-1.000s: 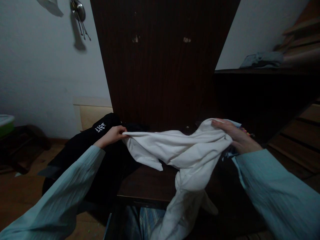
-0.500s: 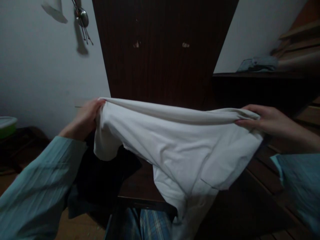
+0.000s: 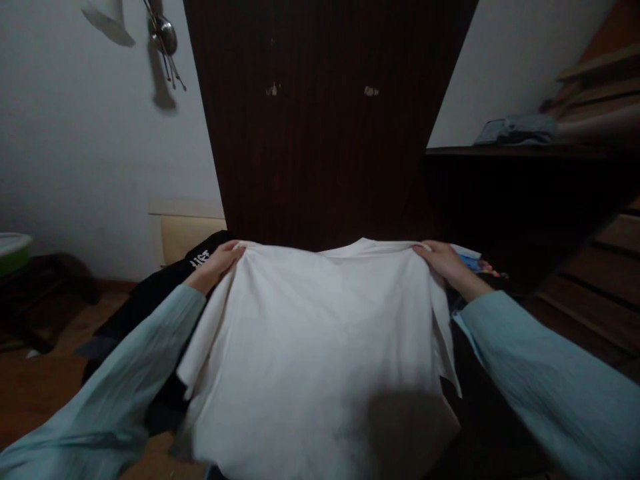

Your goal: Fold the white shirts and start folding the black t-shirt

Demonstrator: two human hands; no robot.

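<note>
A white short-sleeved T-shirt [image 3: 325, 333] hangs spread out between my hands, its body falling toward me. My left hand [image 3: 220, 263] pinches it at the left shoulder. At the right shoulder my right hand [image 3: 445, 261] grips the cloth in the same way. The neckline lies along the top edge between the two hands, and a sleeve droops on each side. A shadow falls on the lower right of the cloth. Behind my left hand lies black clothing [image 3: 165, 283] with white lettering.
A dark wooden panel [image 3: 320, 133] stands straight ahead. On the right, a dark ledge [image 3: 520, 152] bears a folded grey-blue cloth [image 3: 530, 127]. Something colourful [image 3: 483, 265] lies beyond my right hand. A wall lamp [image 3: 163, 35] and a green tub [image 3: 14, 257] are at left.
The shirt has gone from bunched and stretched sideways to hanging open by its shoulders. My hands have moved closer together and lower in view.
</note>
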